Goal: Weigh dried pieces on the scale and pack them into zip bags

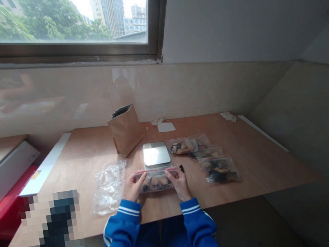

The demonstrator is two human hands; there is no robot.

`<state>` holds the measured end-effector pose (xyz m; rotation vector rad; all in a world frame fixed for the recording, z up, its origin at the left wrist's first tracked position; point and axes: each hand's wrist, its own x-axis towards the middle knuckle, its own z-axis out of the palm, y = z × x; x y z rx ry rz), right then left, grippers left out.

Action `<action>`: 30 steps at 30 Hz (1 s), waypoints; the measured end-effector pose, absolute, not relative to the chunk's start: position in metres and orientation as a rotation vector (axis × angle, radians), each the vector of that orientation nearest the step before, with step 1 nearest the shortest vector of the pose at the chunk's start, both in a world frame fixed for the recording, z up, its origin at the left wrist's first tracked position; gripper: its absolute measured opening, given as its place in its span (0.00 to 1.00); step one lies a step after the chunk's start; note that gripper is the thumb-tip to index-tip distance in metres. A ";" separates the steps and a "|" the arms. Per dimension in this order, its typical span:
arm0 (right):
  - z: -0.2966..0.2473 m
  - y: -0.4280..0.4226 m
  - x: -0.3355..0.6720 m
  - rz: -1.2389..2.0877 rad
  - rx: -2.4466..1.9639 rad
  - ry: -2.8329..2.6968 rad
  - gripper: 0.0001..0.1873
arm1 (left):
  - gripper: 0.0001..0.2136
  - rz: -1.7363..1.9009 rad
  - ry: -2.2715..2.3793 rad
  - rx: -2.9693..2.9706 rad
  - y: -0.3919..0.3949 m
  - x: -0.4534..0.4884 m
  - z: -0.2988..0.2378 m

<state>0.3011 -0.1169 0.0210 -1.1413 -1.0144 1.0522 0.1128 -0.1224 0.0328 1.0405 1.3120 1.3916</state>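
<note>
Both my hands hold a clear zip bag with dark and tan pieces inside, just in front of a small silver scale. My left hand pinches the bag's left end, fingers closed on it. My right hand grips the right end the same way, near the red zip strip. The bag rests low over the wooden table. Both sleeves are blue with white stripes.
A brown paper bag stands open behind the scale. Three filled zip bags lie to the right. A pile of empty clear bags lies at the left. Paper scraps sit by the wall. A pixelated patch covers the lower left.
</note>
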 end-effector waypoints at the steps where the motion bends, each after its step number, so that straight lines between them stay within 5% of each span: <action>1: 0.021 -0.117 0.302 1.048 -1.142 -1.015 0.15 | 0.16 1.388 1.308 1.051 -0.123 0.112 0.033; 30: 0.034 -0.120 0.303 1.260 -1.066 -1.198 0.13 | 0.12 1.274 1.210 1.124 -0.124 0.121 0.023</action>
